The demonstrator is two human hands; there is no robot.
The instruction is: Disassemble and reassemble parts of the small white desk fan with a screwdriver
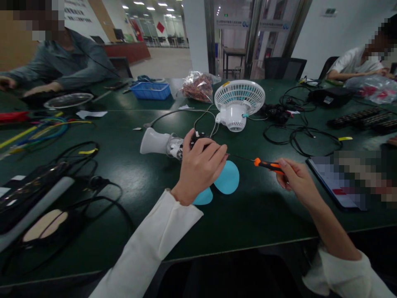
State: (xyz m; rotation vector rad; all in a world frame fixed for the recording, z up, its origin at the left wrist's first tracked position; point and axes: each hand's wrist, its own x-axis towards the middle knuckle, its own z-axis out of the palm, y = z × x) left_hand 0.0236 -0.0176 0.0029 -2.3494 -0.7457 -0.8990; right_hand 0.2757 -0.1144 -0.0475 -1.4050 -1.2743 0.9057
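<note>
My left hand (pixel 201 165) is wrapped over the black motor part of a small fan, with the blue fan blades (pixel 228 179) sticking out below my fingers. A white flared fan base (pixel 155 141) extends to the left of that hand and lies on its side. In my right hand (pixel 294 180) is a screwdriver (pixel 263 164) with an orange and black handle. Its thin shaft points left toward the motor; whether the tip touches anything is hidden by my left fingers. Behind them stands a white fan head (pixel 237 105) with its grille, joined by a thin cable.
A blue basket (pixel 151 90) and a plastic bag of reddish parts (pixel 198 86) stand at the back. Black cables and a power strip (pixel 37 186) lie left. At right are a phone (pixel 336 186) and looped black cables (pixel 297 138). Two other people sit across the green table (pixel 242 231).
</note>
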